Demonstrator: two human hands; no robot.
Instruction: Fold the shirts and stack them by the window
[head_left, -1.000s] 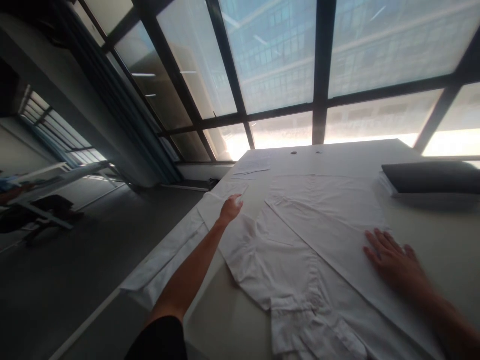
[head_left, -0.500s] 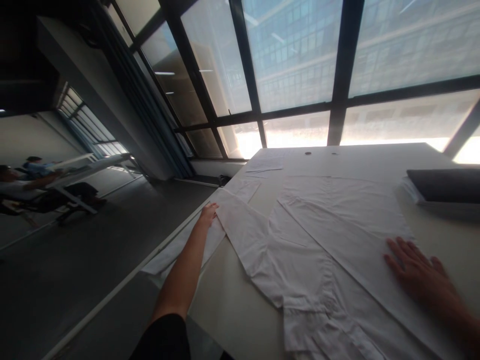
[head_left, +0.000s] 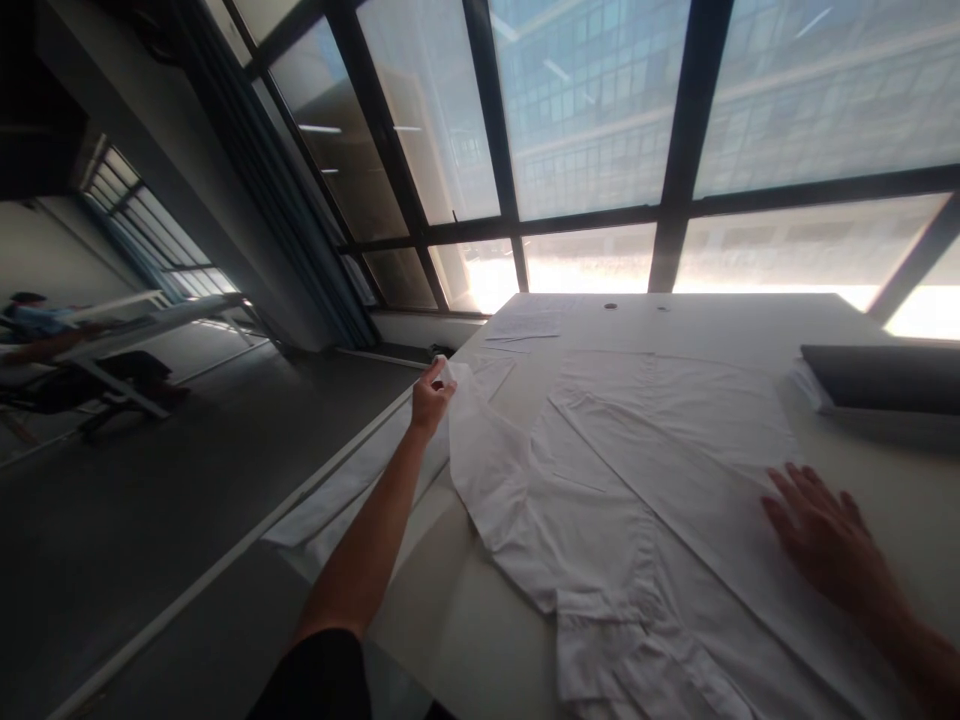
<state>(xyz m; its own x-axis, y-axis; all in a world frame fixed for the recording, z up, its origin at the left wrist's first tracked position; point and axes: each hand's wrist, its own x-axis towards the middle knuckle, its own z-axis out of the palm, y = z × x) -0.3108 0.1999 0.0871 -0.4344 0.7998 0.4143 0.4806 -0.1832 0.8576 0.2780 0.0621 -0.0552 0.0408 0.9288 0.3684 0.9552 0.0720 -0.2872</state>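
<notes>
A white garment (head_left: 585, 500), with gathers and a cuff-like band at its near end, lies spread over the white table (head_left: 750, 320). At its far left corner my left hand (head_left: 433, 395) pinches the edge of the white cloth and holds it up off the tabletop. My right hand (head_left: 825, 540) rests flat on the garment's right side, fingers spread. Another white cloth piece (head_left: 330, 505) lies along the table's left edge, under my left forearm.
A dark folded stack (head_left: 885, 378) with white layers below it sits at the right. Paper sheets (head_left: 525, 322) lie at the far left of the table. Large windows (head_left: 585, 110) stand behind. Across the room, a person (head_left: 34, 315) sits at another table.
My left hand has risen, lifting the garment's left corner off the table. My right hand stays spread on the cloth. The view has shifted slightly.
</notes>
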